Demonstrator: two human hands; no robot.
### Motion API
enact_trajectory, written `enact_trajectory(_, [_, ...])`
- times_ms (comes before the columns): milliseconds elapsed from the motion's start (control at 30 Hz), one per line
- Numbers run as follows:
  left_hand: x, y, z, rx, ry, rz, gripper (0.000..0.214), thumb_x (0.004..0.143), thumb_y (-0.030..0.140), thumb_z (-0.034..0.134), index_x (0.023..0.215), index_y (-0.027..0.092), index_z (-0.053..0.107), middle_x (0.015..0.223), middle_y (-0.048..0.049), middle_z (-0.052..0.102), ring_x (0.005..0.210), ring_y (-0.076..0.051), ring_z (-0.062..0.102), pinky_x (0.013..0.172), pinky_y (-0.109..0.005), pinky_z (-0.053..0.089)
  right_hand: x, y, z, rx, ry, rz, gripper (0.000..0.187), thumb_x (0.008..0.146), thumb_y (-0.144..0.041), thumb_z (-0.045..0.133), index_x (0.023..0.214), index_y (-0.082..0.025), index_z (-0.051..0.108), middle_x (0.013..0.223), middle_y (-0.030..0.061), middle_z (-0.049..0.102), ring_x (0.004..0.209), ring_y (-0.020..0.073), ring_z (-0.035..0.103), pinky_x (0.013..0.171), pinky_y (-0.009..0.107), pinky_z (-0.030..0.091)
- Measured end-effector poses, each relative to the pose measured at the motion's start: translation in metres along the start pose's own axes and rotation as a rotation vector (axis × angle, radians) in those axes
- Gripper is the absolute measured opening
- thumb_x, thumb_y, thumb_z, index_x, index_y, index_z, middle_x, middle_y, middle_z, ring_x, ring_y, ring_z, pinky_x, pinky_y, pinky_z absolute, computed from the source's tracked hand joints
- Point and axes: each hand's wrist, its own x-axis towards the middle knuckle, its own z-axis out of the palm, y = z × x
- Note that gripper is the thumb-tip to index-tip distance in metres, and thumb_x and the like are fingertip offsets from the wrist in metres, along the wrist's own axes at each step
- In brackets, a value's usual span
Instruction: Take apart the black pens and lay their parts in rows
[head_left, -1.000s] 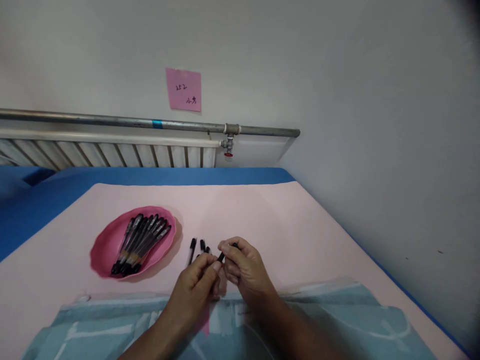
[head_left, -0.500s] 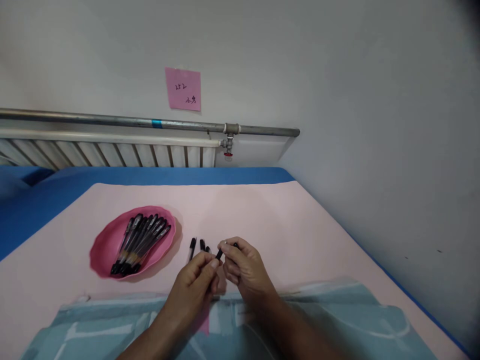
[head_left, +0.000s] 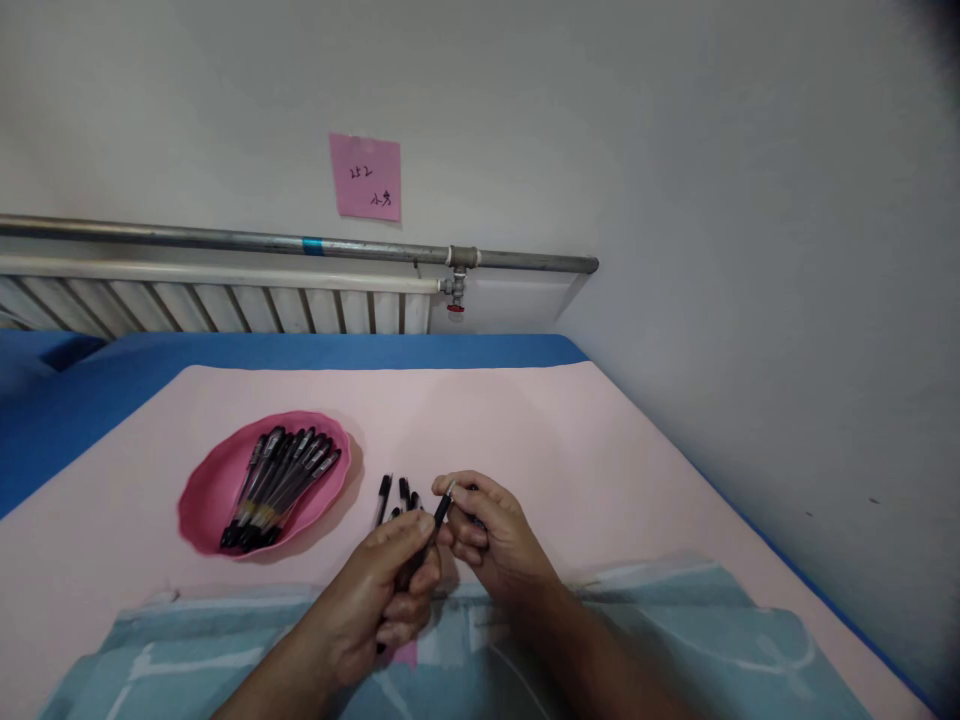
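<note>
pen (head_left: 442, 513) clamped in left hand (head_left: 390, 585), tip (head_left: 452, 486) toward 1 o'clock; dark bit (head_left: 475, 489) gripped in right hand (head_left: 491, 525) — tip's apparently being worked, steadiness probably needed

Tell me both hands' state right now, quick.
Left hand: closed, holding a black pen.
Right hand: closed, holding a small dark piece, mostly hidden, possibly a cap.
</note>
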Motion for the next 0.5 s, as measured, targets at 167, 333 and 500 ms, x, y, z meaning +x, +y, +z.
enact_trajectory(167, [0.002, -0.003, 0.003, 0.067, 0.050, 0.104, 0.029, 0.081, 0.049, 0.052, 0.080, 0.020, 0.051, 0.049, 0.0089, 0.044, 0.030, 0.000, 0.017, 0.027, -0.013, 0.013, 0.000, -0.001, 0.004, -0.035, 0.005, 0.029, 0.025, 0.070, -0.037, 0.067, 0.081, -0.015, 0.062, 0.040, -0.0100, 0.033, 0.036, 0.0029, 0.024, 0.033, 0.014, 0.016])
enact_trajectory(333, [0.005, -0.009, 0.005, 0.184, 0.121, 0.241, 0.030, 0.082, 0.046, 0.053, 0.072, 0.018, 0.049, 0.048, 0.0082, 0.043, 0.033, 0.000, 0.025, 0.032, -0.012, 0.018, 0.001, 0.004, 0.005, -0.070, 0.133, -0.004, 0.027, 0.062, -0.032, 0.074, 0.069, -0.019, 0.052, 0.040, -0.0121, 0.033, 0.033, 0.0015, 0.020, 0.032, 0.014, 0.016])
enact_trajectory(500, [0.005, -0.012, 0.003, 0.195, 0.104, 0.272, 0.029, 0.083, 0.041, 0.054, 0.068, 0.018, 0.046, 0.048, 0.0095, 0.041, 0.034, 0.001, 0.025, 0.036, -0.011, 0.021, 0.000, 0.003, 0.004, -0.064, 0.082, 0.019, 0.023, 0.064, -0.032, 0.072, 0.073, -0.016, 0.057, 0.042, -0.0116, 0.033, 0.034, 0.0008, 0.019, 0.032, 0.014, 0.013])
